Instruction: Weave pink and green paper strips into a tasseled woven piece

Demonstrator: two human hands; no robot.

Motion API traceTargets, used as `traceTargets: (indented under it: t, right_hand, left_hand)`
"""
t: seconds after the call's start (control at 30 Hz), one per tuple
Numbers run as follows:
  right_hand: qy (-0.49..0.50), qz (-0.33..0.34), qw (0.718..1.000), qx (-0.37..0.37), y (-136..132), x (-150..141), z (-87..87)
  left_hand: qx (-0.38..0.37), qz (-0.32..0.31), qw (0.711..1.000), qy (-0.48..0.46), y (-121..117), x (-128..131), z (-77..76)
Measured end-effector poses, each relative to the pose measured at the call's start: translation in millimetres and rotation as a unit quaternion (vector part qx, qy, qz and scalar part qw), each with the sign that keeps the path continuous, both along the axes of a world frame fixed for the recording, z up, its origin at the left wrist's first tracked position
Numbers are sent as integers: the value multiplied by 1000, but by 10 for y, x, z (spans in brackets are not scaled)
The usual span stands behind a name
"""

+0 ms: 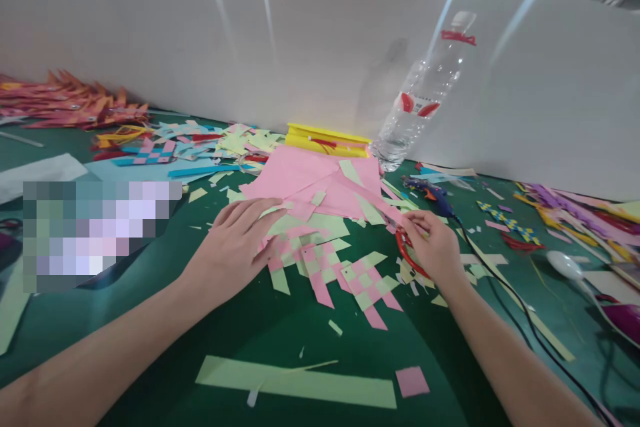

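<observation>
My right hand (433, 243) is closed in a pinch on one end of a pink paper strip (370, 199). The strip slants up and left over a pink paper sheet (320, 170). Fingers stretched out, my left hand (240, 240) lies low over cut green and pink paper pieces; its fingertips are partly hidden. Between the hands are woven pink-and-green paper pieces (367, 280) with loose strip ends. A red loop-shaped handle (404, 248) shows beside my right hand, partly covered by it. Nearer to me lies a long pale green paper strip (300, 381).
A clear plastic bottle (420, 97) leans against the wall behind a blue glue gun (435, 199), whose black cord (500, 277) runs down the right side. White spoon (565, 265) at right. Folded orange-red paper pieces (80, 103) are piled at back left. A yellow folded piece (320, 137) stands behind the pink sheet.
</observation>
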State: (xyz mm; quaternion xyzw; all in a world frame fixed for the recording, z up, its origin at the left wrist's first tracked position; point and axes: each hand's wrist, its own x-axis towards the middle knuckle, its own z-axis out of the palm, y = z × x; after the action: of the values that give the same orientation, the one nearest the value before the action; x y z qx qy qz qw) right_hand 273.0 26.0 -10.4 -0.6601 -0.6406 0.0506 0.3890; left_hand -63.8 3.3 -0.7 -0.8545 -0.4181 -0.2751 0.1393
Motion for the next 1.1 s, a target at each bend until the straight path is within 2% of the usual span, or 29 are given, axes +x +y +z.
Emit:
traceTargets:
  t: [0.07, 0.17, 0.33, 0.43, 0.57, 0.63, 0.77, 1.1]
  right_hand:
    - [-17, 9, 1000, -11, 5, -2, -15]
    - [-88, 64, 994, 2, -8, -27, -45]
    - [-217, 105, 965, 107, -67, -91, -39]
    - [-229, 181, 943, 159, -163, -193, 28]
    - [-243, 301, 913, 128, -348, -419, 117]
    - [-253, 346, 897, 108, -424, -526, 147]
    - [-267, 377, 883, 88, -483, -622, 179]
    - [-260, 395, 872, 127, -470, -547, 176]
  left_hand:
    - [-32, 5, 999, -2, 4, 3, -13]
    - [-78, 6, 997, -9, 7, 6, -32]
    - [-117, -27, 993, -3, 20, -16, -27]
    - [-133, -63, 989, 5, 14, -5, -27]
    - [-130, -130, 982, 36, -32, 54, -60]
    - [-112, -145, 982, 52, -59, 89, -79]
    - [-70, -143, 985, 69, -85, 131, -91]
    - [-74, -175, 976, 102, -139, 194, -39]
